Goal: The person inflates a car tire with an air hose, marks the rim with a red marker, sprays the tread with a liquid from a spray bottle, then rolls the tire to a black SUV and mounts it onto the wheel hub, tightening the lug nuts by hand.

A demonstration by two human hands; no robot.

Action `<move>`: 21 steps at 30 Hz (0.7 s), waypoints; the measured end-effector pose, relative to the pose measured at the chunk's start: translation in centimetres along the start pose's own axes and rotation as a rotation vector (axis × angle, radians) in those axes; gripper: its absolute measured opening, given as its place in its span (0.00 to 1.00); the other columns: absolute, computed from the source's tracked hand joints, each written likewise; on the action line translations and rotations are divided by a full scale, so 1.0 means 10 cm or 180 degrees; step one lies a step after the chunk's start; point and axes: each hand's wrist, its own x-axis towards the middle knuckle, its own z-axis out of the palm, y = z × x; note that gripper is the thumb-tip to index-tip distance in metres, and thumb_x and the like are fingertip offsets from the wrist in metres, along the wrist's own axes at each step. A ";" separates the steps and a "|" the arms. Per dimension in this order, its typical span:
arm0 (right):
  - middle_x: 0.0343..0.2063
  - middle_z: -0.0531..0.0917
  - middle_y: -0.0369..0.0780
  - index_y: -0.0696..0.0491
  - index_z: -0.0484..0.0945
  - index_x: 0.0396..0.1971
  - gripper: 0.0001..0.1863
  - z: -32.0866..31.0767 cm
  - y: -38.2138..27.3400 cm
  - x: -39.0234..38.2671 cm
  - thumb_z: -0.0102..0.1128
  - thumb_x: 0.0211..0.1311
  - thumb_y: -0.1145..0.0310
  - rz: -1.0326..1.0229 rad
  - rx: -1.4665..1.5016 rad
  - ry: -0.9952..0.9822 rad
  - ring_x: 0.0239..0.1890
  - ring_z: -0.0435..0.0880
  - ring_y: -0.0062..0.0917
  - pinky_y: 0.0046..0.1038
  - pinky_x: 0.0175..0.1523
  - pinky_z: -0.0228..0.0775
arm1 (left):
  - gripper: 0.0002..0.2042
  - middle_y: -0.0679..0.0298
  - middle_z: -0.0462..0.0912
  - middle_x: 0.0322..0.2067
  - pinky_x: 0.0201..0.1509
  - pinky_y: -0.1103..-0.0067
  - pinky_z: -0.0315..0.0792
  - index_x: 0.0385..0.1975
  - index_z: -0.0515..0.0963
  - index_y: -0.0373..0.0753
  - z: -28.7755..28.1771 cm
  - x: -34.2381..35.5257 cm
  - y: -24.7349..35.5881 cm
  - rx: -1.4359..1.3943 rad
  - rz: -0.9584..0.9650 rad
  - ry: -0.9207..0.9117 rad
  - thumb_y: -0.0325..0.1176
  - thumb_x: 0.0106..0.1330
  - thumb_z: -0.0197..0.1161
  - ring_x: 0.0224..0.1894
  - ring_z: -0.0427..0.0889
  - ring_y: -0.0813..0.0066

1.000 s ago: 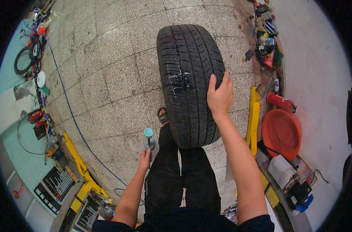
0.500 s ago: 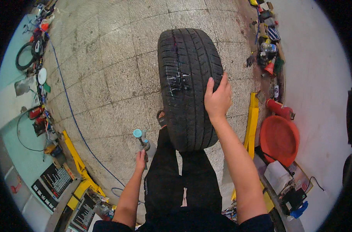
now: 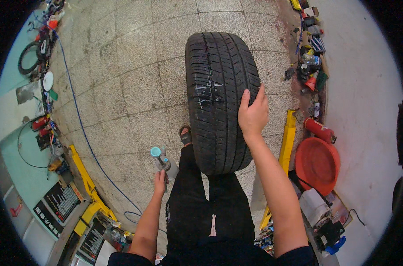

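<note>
A black tire (image 3: pixel 220 119) stands upright in front of my legs, tread facing me. Whitish scratch-like marks and a wet-looking patch show on the left part of its tread. My right hand (image 3: pixel 253 114) grips the tire's right shoulder, thumb on the tread and fingers over the edge toward the sidewall. To the left of the tire, my left hand (image 3: pixel 160 181) is closed around what looks like a pump spray bottle (image 3: pixel 171 168) with a pale body and turquoise knob. The sprayer is upright, and its lower part is partly hidden by my hand and leg.
A blue hose (image 3: pixel 79 117) runs along the speckled tile floor (image 3: pixel 130 84) at left. Yellow metal arms (image 3: pixel 84 177) lie on both sides. Along the right wall are a red basin (image 3: pixel 319 166), a fire extinguisher (image 3: pixel 319 130) and assorted bottles. Tools and parts line the left wall.
The tire and my right hand on it sit slightly further right in the picture. My left hand and the spray bottle are almost where they were.
</note>
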 end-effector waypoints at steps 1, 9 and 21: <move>0.47 0.76 0.55 0.57 0.62 0.64 0.34 0.00 0.01 0.00 0.48 0.67 0.47 -0.0026 -0.0014 0.0018 0.47 0.77 0.51 0.47 0.50 0.71 | 0.17 0.66 0.70 0.20 0.22 0.80 0.64 0.29 0.69 0.39 0.01 0.00 0.01 -0.0034 -0.0071 0.0016 0.47 0.74 0.51 0.19 0.68 0.79; 0.45 0.77 0.55 0.58 0.63 0.63 0.34 -0.02 -0.02 0.02 0.49 0.66 0.47 0.0035 -0.0041 -0.0025 0.46 0.78 0.51 0.47 0.49 0.71 | 0.18 0.66 0.70 0.21 0.22 0.79 0.64 0.30 0.69 0.39 0.05 -0.04 0.01 -0.0020 -0.0129 0.0026 0.48 0.74 0.50 0.19 0.68 0.78; 0.51 0.76 0.62 0.65 0.59 0.65 0.40 -0.09 -0.34 1.00 0.44 0.68 0.43 0.0118 0.1477 -0.1058 0.54 0.75 0.57 0.44 0.59 0.67 | 0.19 0.65 0.71 0.18 0.21 0.77 0.64 0.27 0.70 0.39 -0.25 0.00 0.50 -0.0121 0.0158 0.0122 0.49 0.74 0.49 0.18 0.69 0.76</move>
